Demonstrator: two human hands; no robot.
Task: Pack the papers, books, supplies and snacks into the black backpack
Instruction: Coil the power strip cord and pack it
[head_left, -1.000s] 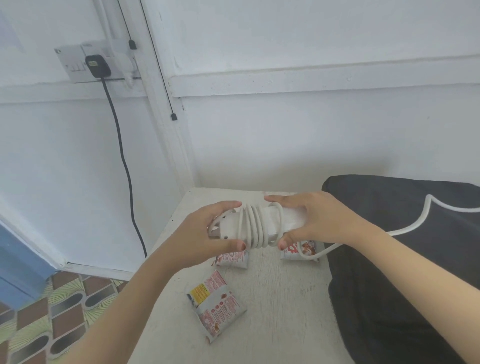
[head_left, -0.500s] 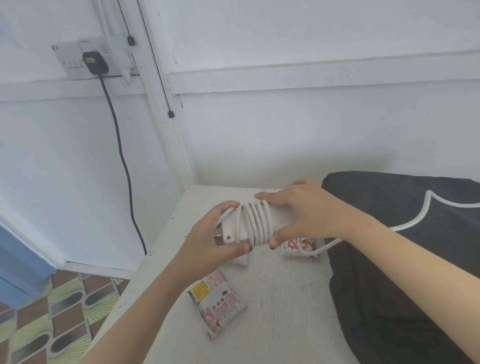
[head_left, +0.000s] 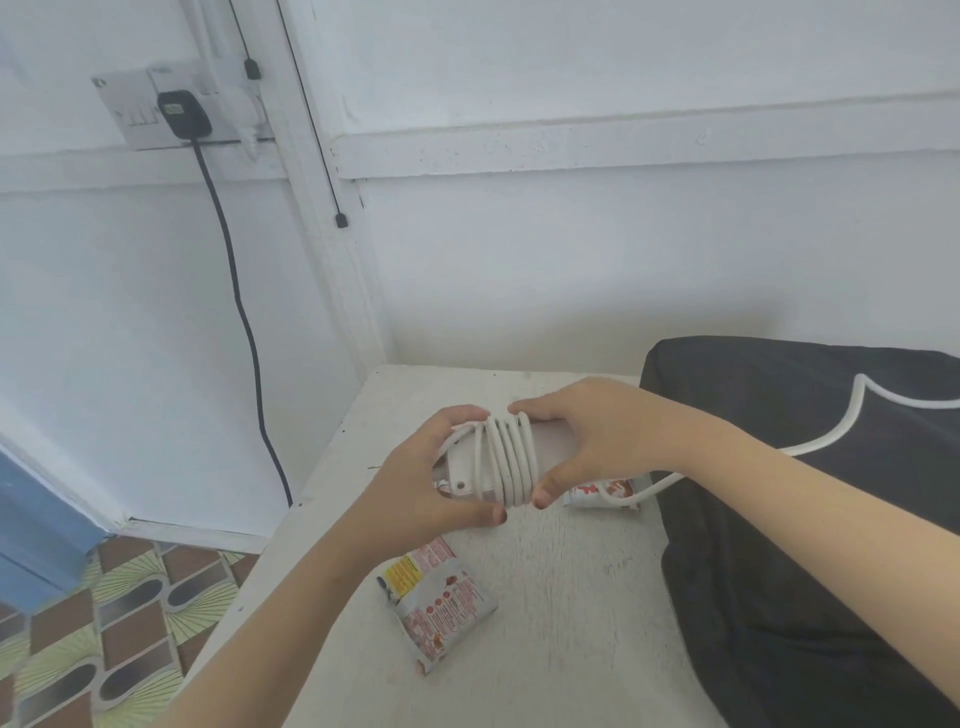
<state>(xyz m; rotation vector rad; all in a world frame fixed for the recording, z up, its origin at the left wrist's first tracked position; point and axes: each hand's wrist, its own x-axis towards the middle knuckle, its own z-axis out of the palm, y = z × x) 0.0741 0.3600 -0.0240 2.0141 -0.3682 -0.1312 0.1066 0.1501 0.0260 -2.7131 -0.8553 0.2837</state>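
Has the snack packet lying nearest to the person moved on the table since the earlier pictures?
No. The snack packet lies at the same spot and angle relative to the table edge; only the camera shifted.

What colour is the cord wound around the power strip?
White cord, seen clearly in the head view.
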